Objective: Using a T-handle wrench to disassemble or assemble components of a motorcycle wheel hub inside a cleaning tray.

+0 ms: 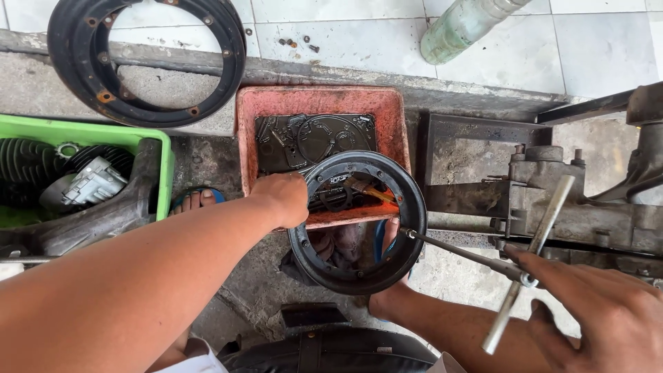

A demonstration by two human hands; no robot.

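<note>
Gripping black wheel rim [359,269] w/ left hand [283,197] fingers clenched, right hand [601,311] fingers loosely round T-wrench [528,266].

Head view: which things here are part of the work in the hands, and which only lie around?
In use: left hand gripping black rim; right hand on T-handle wrench.

Lying about: red tray, green crate, second rim, bottle, loose bolts.

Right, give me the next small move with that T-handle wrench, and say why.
Probably turn the T-handle wrench with the right hand while the left hand steadies the black rim. The wrench tip looks seated at the rim's right edge, and the rim rests tilted against the red tray, so it could shift.
</note>
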